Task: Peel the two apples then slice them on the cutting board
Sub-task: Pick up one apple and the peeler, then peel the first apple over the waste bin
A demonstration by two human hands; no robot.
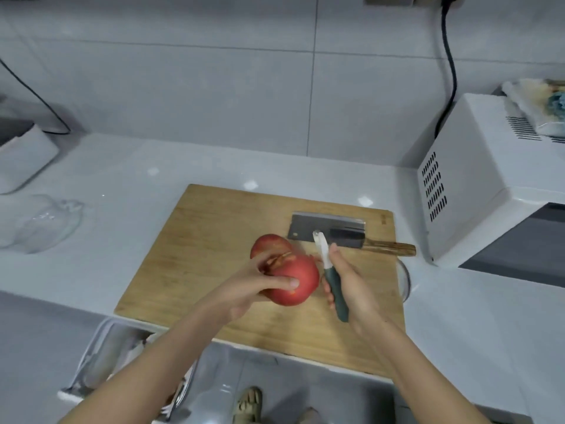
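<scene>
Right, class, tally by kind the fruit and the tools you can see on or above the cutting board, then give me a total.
Apples: 2
Peeler: 1
Cleaver: 1
Total: 4

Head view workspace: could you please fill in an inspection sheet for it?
Surface: white countertop; wooden cutting board at its front edge.
Job's things: red apple in hand, a loose strip of peel on top; second apple behind it, apparently resting on the board; cleaver lying flat on the board.
Clutter: clear plastic at left; cloth on the microwave.
Hands: left hand holds the red apple; right hand grips the peeler.
Cables: black cable down the wall behind the microwave; another cable at far left.
Surroundings: grey wall tiles; sandalled foot below.
</scene>
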